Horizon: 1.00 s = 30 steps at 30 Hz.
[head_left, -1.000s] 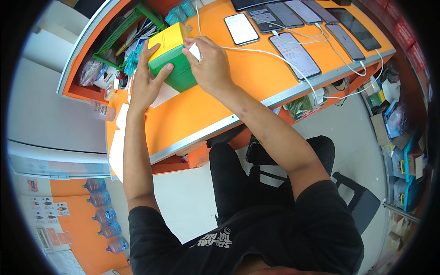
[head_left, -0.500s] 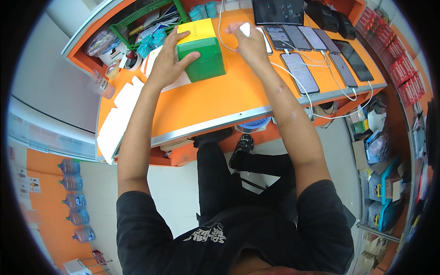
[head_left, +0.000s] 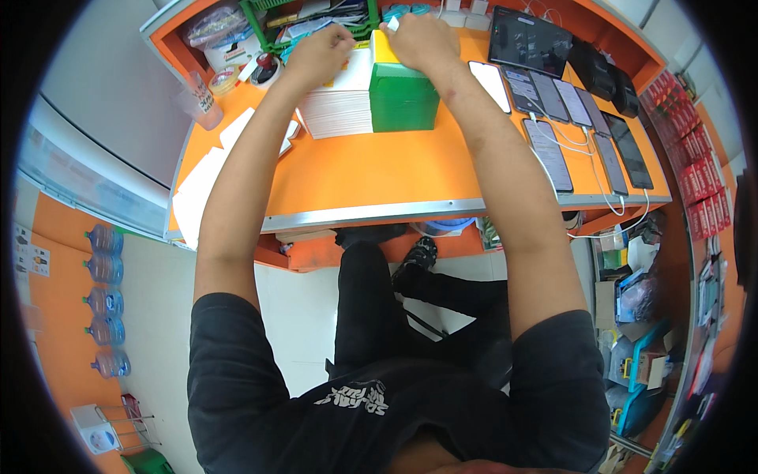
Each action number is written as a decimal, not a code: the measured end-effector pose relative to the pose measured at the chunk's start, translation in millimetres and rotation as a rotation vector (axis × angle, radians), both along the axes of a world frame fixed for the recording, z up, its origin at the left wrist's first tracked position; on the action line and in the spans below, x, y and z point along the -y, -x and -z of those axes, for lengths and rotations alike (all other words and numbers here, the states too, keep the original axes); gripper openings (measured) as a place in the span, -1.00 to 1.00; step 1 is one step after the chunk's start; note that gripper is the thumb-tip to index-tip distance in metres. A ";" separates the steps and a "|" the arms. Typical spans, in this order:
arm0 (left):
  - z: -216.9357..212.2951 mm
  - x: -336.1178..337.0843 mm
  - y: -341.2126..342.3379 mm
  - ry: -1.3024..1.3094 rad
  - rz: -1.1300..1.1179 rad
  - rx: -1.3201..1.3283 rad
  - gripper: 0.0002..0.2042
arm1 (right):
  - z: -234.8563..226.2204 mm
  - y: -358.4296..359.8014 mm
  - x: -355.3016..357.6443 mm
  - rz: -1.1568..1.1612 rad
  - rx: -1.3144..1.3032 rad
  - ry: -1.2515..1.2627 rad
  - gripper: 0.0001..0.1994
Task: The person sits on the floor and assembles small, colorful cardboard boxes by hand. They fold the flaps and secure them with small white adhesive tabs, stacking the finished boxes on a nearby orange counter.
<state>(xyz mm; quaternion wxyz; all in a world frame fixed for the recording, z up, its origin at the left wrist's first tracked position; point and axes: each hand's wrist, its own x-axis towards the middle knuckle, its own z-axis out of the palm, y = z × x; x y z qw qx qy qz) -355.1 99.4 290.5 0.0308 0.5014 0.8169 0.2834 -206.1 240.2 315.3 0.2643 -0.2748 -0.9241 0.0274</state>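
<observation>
My right hand [head_left: 424, 43] is closed around a small white object [head_left: 392, 24], mostly covered by the fingers. It rests over the far right top of a box-shaped green block with a yellow top [head_left: 403, 98]. Against the block's left side stands a thick white stack [head_left: 338, 112], layered like sheets of paper or card. My left hand [head_left: 317, 57] is above the far left part of this stack, its fingers curled together. Whatever they may hold is hidden.
Several phones [head_left: 547, 154] and a tablet [head_left: 626, 152] with white cables lie on the orange desk [head_left: 371, 178] at right. A dark screen [head_left: 530, 39] stands behind. White papers [head_left: 197, 197], a clear cup [head_left: 201, 103] and tape rolls [head_left: 224, 80] are at left.
My left hand has let go of the green and yellow block and moved left of it, fingers now curled. My right hand has come over the block's top. More of the white stack shows.
</observation>
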 end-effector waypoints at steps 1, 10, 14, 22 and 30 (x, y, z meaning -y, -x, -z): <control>2.6 -4.8 -6.4 0.108 -0.039 -0.291 -0.48 | 1.8 0.7 -2.0 0.006 -0.016 -0.020 -0.44; 63.1 -3.8 4.0 -0.121 0.110 -0.290 -0.49 | 10.6 8.8 -4.7 -0.097 -0.006 -0.272 -0.57; 71.0 -9.4 18.4 0.003 0.084 -0.360 -0.44 | 4.0 14.7 11.1 -0.017 -0.018 -0.142 -0.63; 80.2 -23.4 26.4 -0.185 0.031 -0.242 -0.50 | -39.0 -74.6 2.6 -0.130 -0.714 0.411 -0.49; 7.4 29.2 -7.7 -0.880 0.050 0.247 -0.66 | 169.4 -280.8 148.8 -0.079 -0.687 1.392 -0.65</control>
